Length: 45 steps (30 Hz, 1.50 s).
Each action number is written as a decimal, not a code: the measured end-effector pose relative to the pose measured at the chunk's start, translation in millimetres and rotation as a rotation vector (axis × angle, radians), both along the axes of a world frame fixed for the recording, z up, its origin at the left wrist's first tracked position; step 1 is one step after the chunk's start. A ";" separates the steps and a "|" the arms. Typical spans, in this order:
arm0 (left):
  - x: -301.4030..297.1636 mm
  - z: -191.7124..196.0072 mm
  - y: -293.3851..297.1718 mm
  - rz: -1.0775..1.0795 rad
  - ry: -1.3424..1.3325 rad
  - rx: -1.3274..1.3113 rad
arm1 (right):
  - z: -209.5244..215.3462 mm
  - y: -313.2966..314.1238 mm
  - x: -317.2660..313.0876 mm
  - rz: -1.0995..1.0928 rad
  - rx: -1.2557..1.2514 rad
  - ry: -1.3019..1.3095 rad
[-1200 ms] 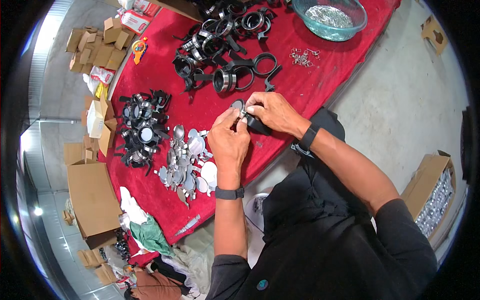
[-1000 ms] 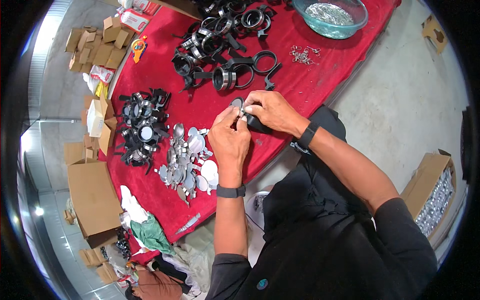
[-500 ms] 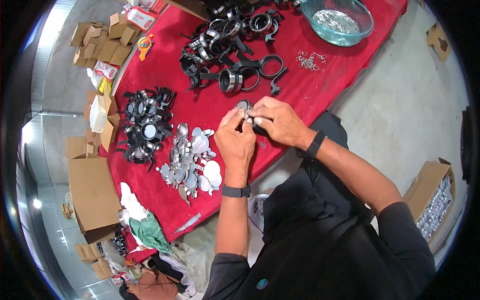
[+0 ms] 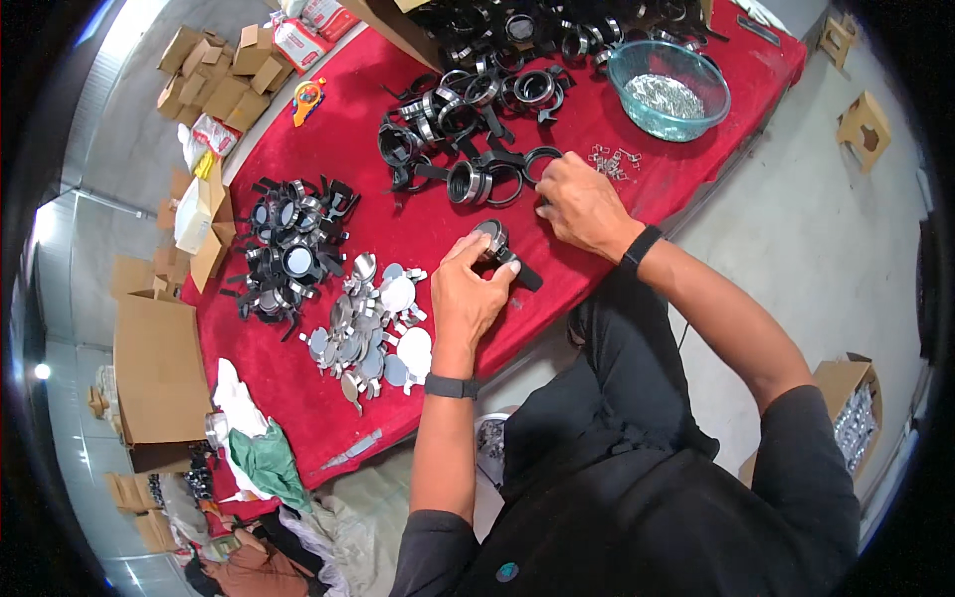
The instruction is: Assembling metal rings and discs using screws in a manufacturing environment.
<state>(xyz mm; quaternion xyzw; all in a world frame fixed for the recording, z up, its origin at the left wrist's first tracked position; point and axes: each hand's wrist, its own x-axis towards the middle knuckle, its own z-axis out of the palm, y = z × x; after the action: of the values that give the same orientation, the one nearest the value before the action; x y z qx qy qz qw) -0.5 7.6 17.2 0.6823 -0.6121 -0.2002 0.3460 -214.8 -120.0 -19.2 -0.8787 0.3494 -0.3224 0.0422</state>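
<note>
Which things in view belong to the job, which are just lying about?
Likely the job:
black part in the left hand; black ring heap; metal disc pieces; small clips near the right hand

Seemingly just lying about:
orange object; green cloth; large cardboard box

Piled metal discs [image 4: 363,333], black ring parts [image 4: 468,119] and cardboard boxes [image 4: 159,368] mark a workshop.

Via remote feed I monitor a red-covered counter [image 4: 373,204]. Directly on it: black rings [image 4: 471,186], dark ring assemblies [image 4: 298,262] at left, metal discs [image 4: 397,294] nearer the edge, loose metal clips [image 4: 603,165] beside a translucent teal bowl [image 4: 665,127], and an orange-yellow item [image 4: 306,104] toward the far left.
</note>
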 end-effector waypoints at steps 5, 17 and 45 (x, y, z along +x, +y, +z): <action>0.3 -7.9 -1.4 -0.012 -0.013 -0.037 | 2.7 9.1 9.8 -0.228 0.068 -0.012; -1.7 -13.5 -0.3 -0.008 -0.073 -0.112 | -28.2 20.7 -2.5 -0.485 0.085 -0.121; -9.2 -15.7 6.2 -0.013 -0.010 -0.099 | 5.8 51.6 23.6 -0.104 0.259 -0.400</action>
<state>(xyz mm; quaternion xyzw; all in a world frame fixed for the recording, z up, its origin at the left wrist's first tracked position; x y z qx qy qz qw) -9.7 13.7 1.5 0.6615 -0.6271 -0.1686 0.3750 -191.2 -68.4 -13.5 -0.7655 0.4172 -0.4444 0.2063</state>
